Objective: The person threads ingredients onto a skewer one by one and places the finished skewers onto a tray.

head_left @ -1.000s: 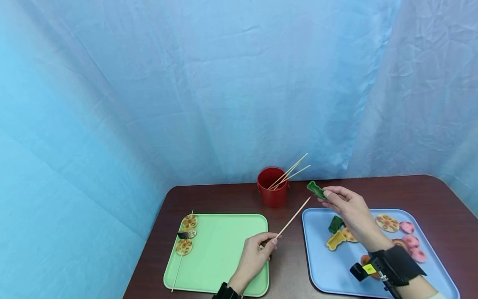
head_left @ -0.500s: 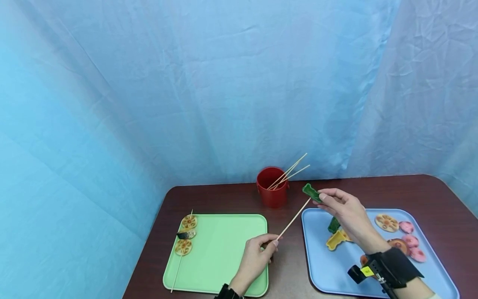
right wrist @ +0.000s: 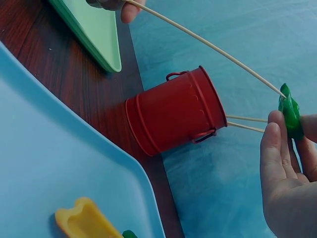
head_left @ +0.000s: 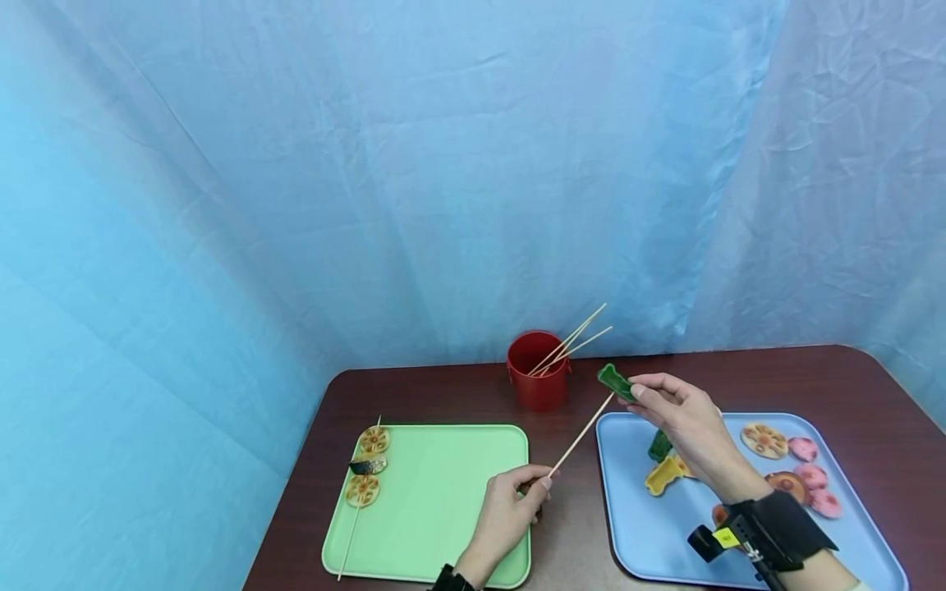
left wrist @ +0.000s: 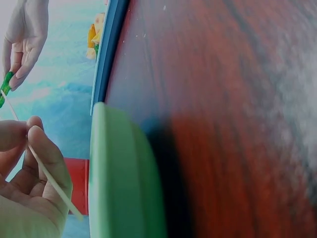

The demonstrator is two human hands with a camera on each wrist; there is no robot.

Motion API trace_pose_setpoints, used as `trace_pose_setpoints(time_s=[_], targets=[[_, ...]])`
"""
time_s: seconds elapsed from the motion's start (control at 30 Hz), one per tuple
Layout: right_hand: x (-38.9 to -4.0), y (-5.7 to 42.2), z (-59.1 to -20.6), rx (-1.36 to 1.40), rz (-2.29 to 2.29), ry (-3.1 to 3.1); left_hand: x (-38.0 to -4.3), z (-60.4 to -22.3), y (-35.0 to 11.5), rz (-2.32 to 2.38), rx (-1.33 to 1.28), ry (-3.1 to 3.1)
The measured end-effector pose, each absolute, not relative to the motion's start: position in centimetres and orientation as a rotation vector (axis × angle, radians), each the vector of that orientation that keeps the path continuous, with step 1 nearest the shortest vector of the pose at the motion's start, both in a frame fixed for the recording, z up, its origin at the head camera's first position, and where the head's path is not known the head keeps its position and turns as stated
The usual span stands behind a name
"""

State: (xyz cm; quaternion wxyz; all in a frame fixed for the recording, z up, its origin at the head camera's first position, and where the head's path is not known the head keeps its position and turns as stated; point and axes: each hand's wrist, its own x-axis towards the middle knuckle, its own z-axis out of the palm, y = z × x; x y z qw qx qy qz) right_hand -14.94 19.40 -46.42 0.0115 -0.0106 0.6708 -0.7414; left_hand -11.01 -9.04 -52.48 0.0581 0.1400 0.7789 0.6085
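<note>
My left hand (head_left: pixel 510 505) pinches a thin wooden skewer (head_left: pixel 581 435) between thumb and fingers above the right edge of the green tray (head_left: pixel 458 492). The skewer slants up and right. At its far tip, my right hand (head_left: pixel 687 423) holds a green pepper piece (head_left: pixel 613 380) by one end. In the right wrist view the skewer's point meets the side of the green piece (right wrist: pixel 290 111), with thumb and fingers on either side of it. A finished-looking skewer with two lotus root slices (head_left: pixel 363 491) and a dark-skinned piece (head_left: pixel 368 465) lies along the green tray's left side.
A red bucket (head_left: pixel 538 392) holding several skewers stands at the table's back edge. The blue tray (head_left: pixel 628 525) on the right carries a yellow pepper piece (head_left: pixel 667 474), another green piece (head_left: pixel 660 446), a lotus root slice (head_left: pixel 764 441), pink pieces (head_left: pixel 825 503) and a brown round piece (head_left: pixel 787 486).
My right hand has moved slightly left and down, bringing the green pepper piece to the skewer's tip. In the last half second both hands stay almost still.
</note>
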Motion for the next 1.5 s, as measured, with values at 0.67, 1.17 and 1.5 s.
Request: trace_pose_setpoints(time_s=[0.67,1.17,1.5], targets=[[-14.5,19.0,-46.4,-0.069,-2.063,2.421,-11.0,-52.3,-8.5,1.852,0.337,2.318],[-14.6,18.2,-46.3,-0.024,-1.996,2.375,-11.0,-51.7,-7.6,1.919,0.259,2.352],[-14.2,17.3,-46.2,-0.021,-2.039,2.314,-11.2,-51.3,-6.6,1.964,0.251,2.406]])
